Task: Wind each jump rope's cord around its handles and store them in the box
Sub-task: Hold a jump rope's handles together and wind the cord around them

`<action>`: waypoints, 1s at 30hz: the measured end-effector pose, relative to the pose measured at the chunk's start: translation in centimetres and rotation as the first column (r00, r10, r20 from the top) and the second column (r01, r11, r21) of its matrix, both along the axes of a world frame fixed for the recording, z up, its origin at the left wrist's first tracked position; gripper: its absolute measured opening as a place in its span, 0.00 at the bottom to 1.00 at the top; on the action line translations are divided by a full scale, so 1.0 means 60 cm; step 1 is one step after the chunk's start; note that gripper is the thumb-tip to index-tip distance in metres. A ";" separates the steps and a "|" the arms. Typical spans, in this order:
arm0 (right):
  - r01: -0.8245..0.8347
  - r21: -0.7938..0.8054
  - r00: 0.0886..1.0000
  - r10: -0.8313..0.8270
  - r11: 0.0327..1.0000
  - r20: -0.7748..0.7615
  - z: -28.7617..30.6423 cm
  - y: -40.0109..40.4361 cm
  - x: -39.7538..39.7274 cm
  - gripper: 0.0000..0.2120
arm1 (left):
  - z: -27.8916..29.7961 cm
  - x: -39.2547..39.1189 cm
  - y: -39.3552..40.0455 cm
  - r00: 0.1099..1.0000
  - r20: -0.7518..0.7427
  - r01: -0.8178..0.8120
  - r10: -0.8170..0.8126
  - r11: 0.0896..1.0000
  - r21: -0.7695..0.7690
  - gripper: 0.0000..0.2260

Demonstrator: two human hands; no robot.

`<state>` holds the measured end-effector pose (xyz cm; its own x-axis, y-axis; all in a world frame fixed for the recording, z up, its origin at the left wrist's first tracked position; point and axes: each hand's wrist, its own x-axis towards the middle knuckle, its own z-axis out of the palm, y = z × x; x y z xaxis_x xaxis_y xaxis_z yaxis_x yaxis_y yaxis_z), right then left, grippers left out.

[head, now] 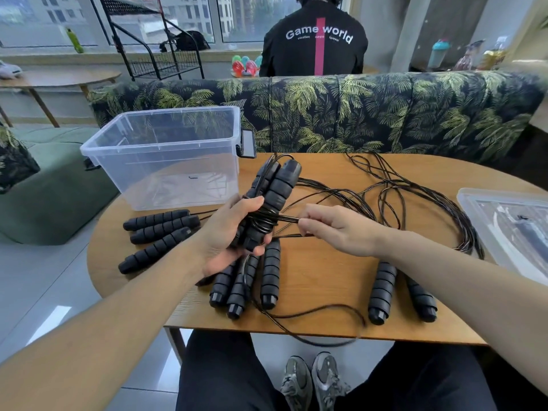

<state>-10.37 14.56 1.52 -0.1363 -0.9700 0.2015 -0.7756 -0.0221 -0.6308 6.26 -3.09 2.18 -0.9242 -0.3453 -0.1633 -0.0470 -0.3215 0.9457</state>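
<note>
left hand [234, 232] grips two black handles [271, 200] held together; right hand [335, 229] pinches the cord [286, 219] wound around them, clear box [166, 155] behind.

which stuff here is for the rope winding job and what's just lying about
For the job: held handle pair, left hand, right hand, cord, spare handles, clear box, box lid.
Lying about: green bottle, wire rack, sofa.
</note>
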 end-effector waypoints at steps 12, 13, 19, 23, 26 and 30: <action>0.175 0.243 0.983 -0.157 0.954 -0.092 0.020 0.017 -0.055 0.23 | 0.020 -0.008 0.005 0.951 0.038 0.309 -0.308 0.926 -0.215 0.12; 0.173 0.258 0.982 -0.148 0.951 -0.116 0.021 0.016 -0.063 0.20 | 0.024 -0.012 0.006 0.943 0.066 0.332 -0.326 0.906 -0.263 0.13; 0.059 0.402 0.998 -0.041 0.914 -0.053 0.055 0.004 -0.070 0.08 | 0.062 -0.030 0.003 0.903 0.303 0.430 -0.306 0.618 -0.659 0.14; 0.096 0.429 0.992 -0.049 0.898 -0.120 0.071 -0.003 -0.055 0.07 | 0.083 -0.037 0.015 0.867 0.415 0.491 -0.276 0.331 -0.806 0.15; 0.290 0.320 0.887 -0.128 0.902 -0.444 0.086 -0.011 -0.045 0.20 | 0.084 -0.045 0.023 0.855 0.471 0.500 -0.216 0.102 -0.860 0.19; 0.337 0.276 0.927 -0.266 0.900 -0.266 0.100 -0.016 -0.034 0.26 | 0.068 -0.054 0.025 0.868 0.486 0.486 -0.100 -0.022 -0.874 0.30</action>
